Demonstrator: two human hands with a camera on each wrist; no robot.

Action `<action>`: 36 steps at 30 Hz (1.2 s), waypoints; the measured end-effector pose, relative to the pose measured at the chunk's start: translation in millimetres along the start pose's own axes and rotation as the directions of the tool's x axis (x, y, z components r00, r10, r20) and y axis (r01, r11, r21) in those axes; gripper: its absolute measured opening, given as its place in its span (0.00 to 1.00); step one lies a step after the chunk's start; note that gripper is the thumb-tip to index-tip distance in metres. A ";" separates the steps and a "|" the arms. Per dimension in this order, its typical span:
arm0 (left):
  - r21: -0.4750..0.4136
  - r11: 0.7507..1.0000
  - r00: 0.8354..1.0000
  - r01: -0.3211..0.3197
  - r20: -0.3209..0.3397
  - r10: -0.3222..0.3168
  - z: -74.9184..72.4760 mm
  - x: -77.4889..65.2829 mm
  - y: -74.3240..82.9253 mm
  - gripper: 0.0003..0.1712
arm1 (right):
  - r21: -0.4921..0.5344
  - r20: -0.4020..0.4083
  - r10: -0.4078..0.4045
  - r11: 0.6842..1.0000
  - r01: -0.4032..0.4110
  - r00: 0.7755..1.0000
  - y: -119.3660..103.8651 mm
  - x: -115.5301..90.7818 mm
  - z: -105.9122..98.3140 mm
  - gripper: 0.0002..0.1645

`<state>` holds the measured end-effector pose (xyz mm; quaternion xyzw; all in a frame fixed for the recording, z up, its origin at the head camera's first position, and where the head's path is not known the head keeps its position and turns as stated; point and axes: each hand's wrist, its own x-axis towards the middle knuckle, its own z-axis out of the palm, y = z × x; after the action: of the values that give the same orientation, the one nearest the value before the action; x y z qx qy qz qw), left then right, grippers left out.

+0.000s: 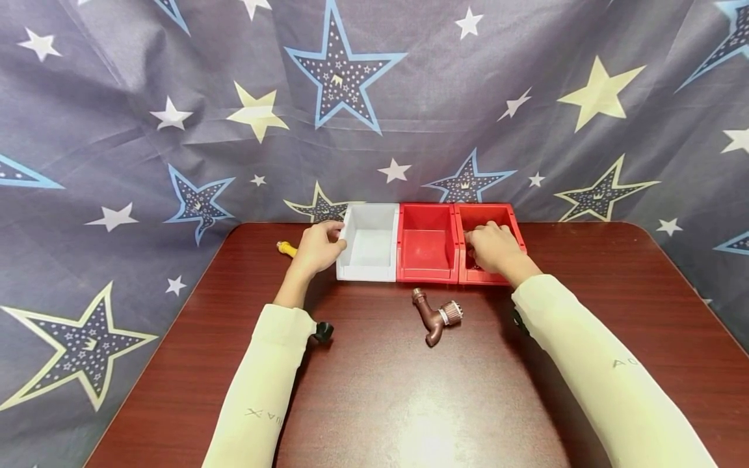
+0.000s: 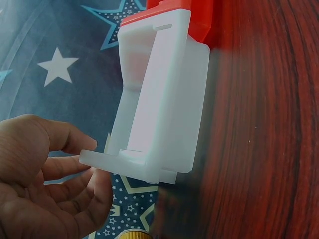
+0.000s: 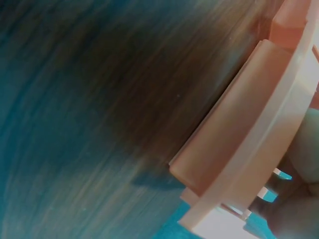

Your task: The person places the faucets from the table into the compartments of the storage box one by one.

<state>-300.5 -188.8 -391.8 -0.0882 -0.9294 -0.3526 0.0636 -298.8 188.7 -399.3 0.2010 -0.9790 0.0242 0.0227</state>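
Note:
At the left side of the white bin (image 1: 367, 271), my left hand (image 1: 318, 249) pinches the bin's rim; the left wrist view shows the white rim (image 2: 107, 160) between its thumb and fingers. My right hand (image 1: 493, 246) reaches down into the orange-red bin (image 1: 488, 278) at the right end of the row. Its fingertips are hidden inside, so what they hold cannot be made out. Something small and dark lies in that bin by the fingers. In the right wrist view, part of the hand (image 3: 299, 204) shows behind the bin's front wall (image 3: 234, 119).
Between the two bins stands a red bin (image 1: 428, 260). A brown tap (image 1: 432, 317) with a ribbed knob lies on the wooden table (image 1: 363, 377) in front. Left of the white bin is a yellow-handled object (image 1: 287, 249), partly hidden. Star-patterned cloth (image 1: 409, 143) hangs behind.

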 end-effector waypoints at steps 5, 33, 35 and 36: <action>0.003 1.000 1.000 -0.003 -0.001 0.003 -0.3 0.2 -1.3 0.26 | 0.016 -0.008 -0.018 1.000 0.018 1.000 1.1 0.4 -3.5 0.13; -0.004 1.000 1.000 0.007 0.002 -0.007 -1.6 1.2 -0.6 0.27 | -0.001 -0.138 -0.010 1.000 0.010 0.990 5.1 -26.8 -38.0 0.22; -0.002 1.000 1.000 0.011 0.006 -0.011 -1.6 0.5 -0.8 0.27 | -0.005 -0.164 -0.023 1.000 0.023 0.986 3.6 -31.5 -39.5 0.22; -0.003 1.000 1.000 0.013 0.007 -0.013 -1.7 0.1 -0.9 0.27 | -0.007 -0.177 -0.034 0.999 0.033 0.984 2.4 -33.8 -40.0 0.23</action>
<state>-300.7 -190.5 -391.2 -0.0836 -0.9296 -0.3542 0.0581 -267.3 206.5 -361.3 0.2144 -0.9697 0.0395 0.1104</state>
